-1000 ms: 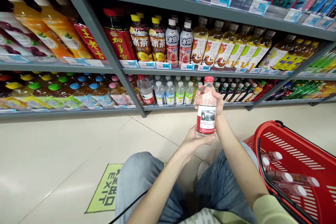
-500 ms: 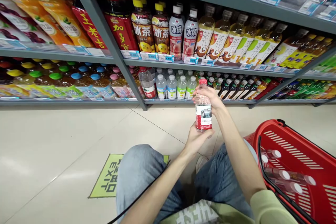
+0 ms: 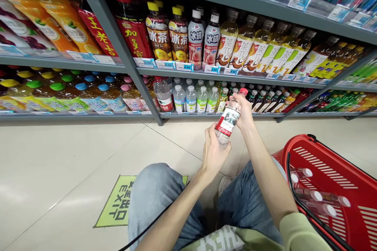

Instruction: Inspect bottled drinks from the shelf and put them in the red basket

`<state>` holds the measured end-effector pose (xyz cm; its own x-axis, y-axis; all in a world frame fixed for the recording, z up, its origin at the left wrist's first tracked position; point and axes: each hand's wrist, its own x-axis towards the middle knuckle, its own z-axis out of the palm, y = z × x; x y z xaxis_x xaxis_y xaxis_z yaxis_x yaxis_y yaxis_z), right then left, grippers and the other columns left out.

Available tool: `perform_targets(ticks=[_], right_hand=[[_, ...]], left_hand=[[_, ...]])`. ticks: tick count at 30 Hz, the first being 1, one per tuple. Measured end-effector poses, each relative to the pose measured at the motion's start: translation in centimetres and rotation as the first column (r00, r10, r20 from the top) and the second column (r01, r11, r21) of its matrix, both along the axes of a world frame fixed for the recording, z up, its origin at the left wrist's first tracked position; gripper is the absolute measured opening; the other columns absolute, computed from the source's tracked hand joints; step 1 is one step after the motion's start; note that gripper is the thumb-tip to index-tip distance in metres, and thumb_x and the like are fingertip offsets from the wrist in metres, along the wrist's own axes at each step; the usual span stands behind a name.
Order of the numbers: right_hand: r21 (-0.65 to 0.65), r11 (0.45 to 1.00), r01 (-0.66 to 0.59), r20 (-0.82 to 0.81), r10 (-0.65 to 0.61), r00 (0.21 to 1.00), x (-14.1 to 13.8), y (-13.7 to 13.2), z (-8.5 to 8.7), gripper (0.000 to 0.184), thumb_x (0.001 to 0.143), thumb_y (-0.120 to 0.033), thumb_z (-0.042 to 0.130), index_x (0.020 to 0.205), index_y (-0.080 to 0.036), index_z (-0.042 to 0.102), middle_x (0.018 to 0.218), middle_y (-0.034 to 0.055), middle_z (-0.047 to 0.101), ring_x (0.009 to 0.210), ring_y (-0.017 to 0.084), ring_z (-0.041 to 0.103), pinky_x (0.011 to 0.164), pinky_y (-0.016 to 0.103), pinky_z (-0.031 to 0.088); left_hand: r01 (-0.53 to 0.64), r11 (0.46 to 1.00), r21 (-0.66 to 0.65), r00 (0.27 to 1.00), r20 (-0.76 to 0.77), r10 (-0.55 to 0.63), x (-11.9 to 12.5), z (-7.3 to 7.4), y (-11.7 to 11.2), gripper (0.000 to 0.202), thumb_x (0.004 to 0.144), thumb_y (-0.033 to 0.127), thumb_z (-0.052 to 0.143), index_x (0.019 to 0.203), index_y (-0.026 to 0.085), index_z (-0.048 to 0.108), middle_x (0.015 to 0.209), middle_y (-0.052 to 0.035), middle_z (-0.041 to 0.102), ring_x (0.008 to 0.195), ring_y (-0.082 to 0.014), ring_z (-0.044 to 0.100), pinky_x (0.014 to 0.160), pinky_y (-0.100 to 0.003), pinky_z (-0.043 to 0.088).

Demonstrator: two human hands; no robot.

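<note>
A clear water bottle (image 3: 227,122) with a red cap and a red-and-white label is held between my hands in front of the lower shelf. It tilts, cap up and to the right. My right hand (image 3: 244,111) is wrapped round its upper part, just under the cap. Lower down, my left hand (image 3: 215,147) grips the bottle near its base, fingers on the left side and thumb below. Behind the bottle stand rows of small bottles, among them clear ones with green labels (image 3: 202,100) and a larger red-capped water bottle (image 3: 163,94).
On the right, a red shopping basket (image 3: 326,164) with a black handle holds several white-capped bottles (image 3: 321,208). Grey shelving (image 3: 206,74) full of drinks runs across the front. A green exit sign (image 3: 113,204) lies on the tiled floor beside my left knee.
The water bottle has gone from upright to tilted, its cap leaning right. My right hand has moved slightly right, and my left hand has shifted to the bottle's lower left side.
</note>
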<state>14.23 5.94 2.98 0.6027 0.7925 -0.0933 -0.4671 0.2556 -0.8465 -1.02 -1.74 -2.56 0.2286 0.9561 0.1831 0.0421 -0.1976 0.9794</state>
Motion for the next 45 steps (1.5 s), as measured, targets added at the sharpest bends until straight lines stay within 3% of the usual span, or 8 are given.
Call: perform_targets(ticks=[6, 10, 12, 14, 18, 22, 28, 45], right_hand=[[0.051, 0.966, -0.252, -0.038, 0.254, 0.966, 0.2, -0.1, 0.7, 0.031, 0.068, -0.043, 0.078, 0.08, -0.021, 0.06, 0.077, -0.0003, 0.071, 0.063, 0.016, 0.068, 0.055, 0.027, 0.056], [0.174, 0.898, -0.404, 0.009, 0.409, 0.913, 0.8, -0.8, 2.0, 0.04, 0.067, -0.056, 0.075, 0.083, -0.024, 0.057, 0.083, -0.0001, 0.072, 0.066, 0.018, 0.068, 0.061, 0.033, 0.057], [0.251, 0.879, -0.405, 0.032, 0.41, 0.911, 1.0, -1.1, 2.2, 0.046, 0.065, -0.067, 0.071, 0.083, -0.027, 0.056, 0.08, -0.0021, 0.07, 0.059, 0.016, 0.062, 0.055, 0.031, 0.053], [0.298, 0.881, -0.367, 0.041, 0.372, 0.927, 1.1, -1.3, 2.1, 0.054, 0.062, -0.078, 0.065, 0.079, -0.028, 0.053, 0.071, -0.0036, 0.065, 0.05, 0.013, 0.053, 0.047, 0.028, 0.046], [0.35, 0.851, -0.391, 0.107, 0.378, 0.92, 0.7, -1.8, 2.2, 0.058, 0.062, -0.08, 0.065, 0.064, -0.027, 0.042, 0.049, -0.0071, 0.043, 0.04, 0.011, 0.038, 0.041, 0.026, 0.04], [0.208, 0.796, -0.568, 0.172, 0.542, 0.822, 0.0, -1.9, 2.2, 0.042, 0.067, -0.055, 0.075, 0.063, -0.025, 0.046, 0.051, -0.0062, 0.048, 0.045, 0.013, 0.048, 0.046, 0.029, 0.049], [-0.068, 0.84, -0.538, 0.131, 0.542, 0.83, -1.4, -1.0, 0.9, 0.022, 0.066, -0.032, 0.078, 0.064, -0.017, 0.061, 0.059, 0.0032, 0.066, 0.048, 0.016, 0.061, 0.047, 0.029, 0.053], [-0.232, 0.881, -0.412, 0.196, 0.457, 0.868, -2.4, -1.2, 0.7, 0.019, 0.067, -0.029, 0.075, 0.063, -0.016, 0.062, 0.059, 0.0058, 0.067, 0.045, 0.017, 0.063, 0.042, 0.027, 0.053]], left_hand=[[0.047, 0.998, 0.04, 0.997, -0.071, -0.044, -0.4, 0.4, 0.0, 0.072, 0.075, 0.025, 0.074, 0.141, 0.023, 0.044, 0.13, -0.0126, 0.058, 0.118, -0.0312, 0.058, 0.1, -0.04, 0.044], [0.204, 0.975, -0.089, 0.974, 0.122, -0.192, -0.9, 1.4, -0.5, 0.066, 0.073, 0.028, 0.078, 0.132, 0.022, 0.05, 0.104, -0.0071, 0.07, 0.085, -0.0217, 0.066, 0.079, -0.032, 0.052], [0.381, 0.901, -0.209, 0.895, 0.328, -0.302, -0.9, 1.5, -1.0, 0.058, 0.072, 0.033, 0.079, 0.122, 0.02, 0.054, 0.086, -0.0032, 0.069, 0.061, -0.0157, 0.062, 0.056, -0.027, 0.048], [0.571, 0.768, -0.29, 0.75, 0.564, -0.345, -0.7, 1.2, -1.5, 0.049, 0.072, 0.043, 0.076, 0.109, 0.017, 0.057, 0.079, -0.0031, 0.067, 0.045, -0.0118, 0.053, 0.038, -0.023, 0.035], [0.758, 0.56, -0.333, 0.529, 0.817, -0.23, 0.2, 0.3, -2.7, 0.053, 0.076, 0.063, 0.06, 0.085, 0.01, 0.063, 0.078, -0.0079, 0.066, 0.034, -0.0072, 0.042, 0.032, -0.024, 0.02], [0.774, 0.465, -0.43, 0.478, 0.878, 0.016, 1.0, -0.8, -3.1, 0.053, 0.084, 0.063, 0.048, 0.08, 0.012, 0.061, 0.07, -0.0059, 0.063, 0.033, -0.0054, 0.035, 0.037, -0.024, 0.018], [0.783, 0.284, -0.553, 0.45, 0.82, 0.353, 1.6, -2.7, -2.9, 0.026, 0.076, 0.035, 0.05, 0.078, 0.01, 0.058, 0.06, -0.0026, 0.054, 0.036, -0.0045, 0.023, 0.042, -0.021, 0.018], [0.825, 0.14, -0.547, 0.44, 0.778, 0.448, 1.4, -3.0, -3.2, 0.02, 0.071, 0.023, 0.05, 0.083, 0.009, 0.059, 0.064, -0.0039, 0.055, 0.038, -0.0062, 0.025, 0.043, -0.021, 0.02]])
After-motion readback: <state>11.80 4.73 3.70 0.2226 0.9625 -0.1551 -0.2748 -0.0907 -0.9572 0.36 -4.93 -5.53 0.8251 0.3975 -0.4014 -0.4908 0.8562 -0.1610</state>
